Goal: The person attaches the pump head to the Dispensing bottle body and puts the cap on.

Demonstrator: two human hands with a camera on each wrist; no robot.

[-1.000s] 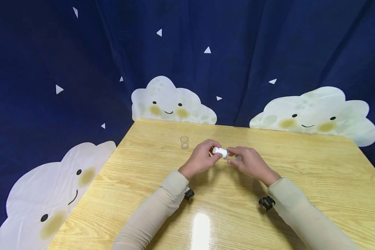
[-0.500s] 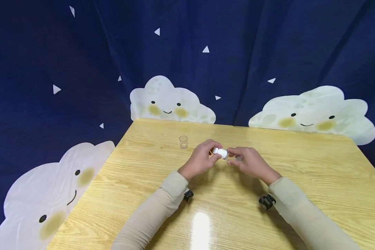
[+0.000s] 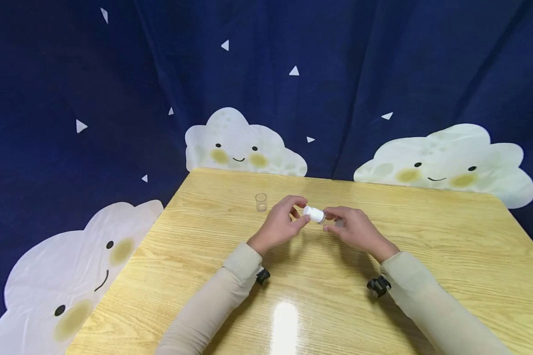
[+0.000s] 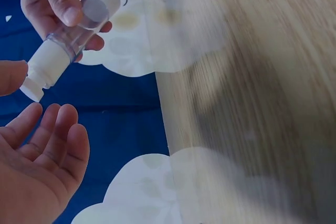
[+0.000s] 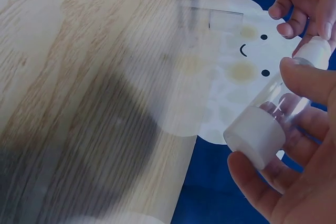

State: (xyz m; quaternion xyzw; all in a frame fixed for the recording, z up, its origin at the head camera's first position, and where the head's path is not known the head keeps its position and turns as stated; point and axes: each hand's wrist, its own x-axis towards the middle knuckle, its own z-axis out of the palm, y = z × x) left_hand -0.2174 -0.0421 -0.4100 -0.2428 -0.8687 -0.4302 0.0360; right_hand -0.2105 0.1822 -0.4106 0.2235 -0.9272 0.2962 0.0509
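A clear bottle (image 5: 273,94) with a white base and a white nozzle top (image 4: 48,65) is held tilted above the table. My right hand (image 3: 357,229) grips its clear body between thumb and fingers. My left hand (image 3: 281,222) is at the nozzle end, its fingers spread and loosely bent. In the left wrist view the left thumb overlaps the edge of the white top; whether it touches, I cannot tell. The fingers below stand apart from the nozzle. A small clear cylinder (image 3: 261,202), like a cap or cup, stands on the table beyond the left hand.
The wooden table (image 3: 404,296) extends under both arms. Behind and to the left hangs a dark blue curtain (image 3: 266,74) printed with white clouds. A small black device (image 3: 263,276) sits at the left wrist, and another black device (image 3: 379,286) at the right.
My left fingers have loosened from the bottle's white top and the hand has drawn slightly left. The right hand and bottle have stayed nearly in place.
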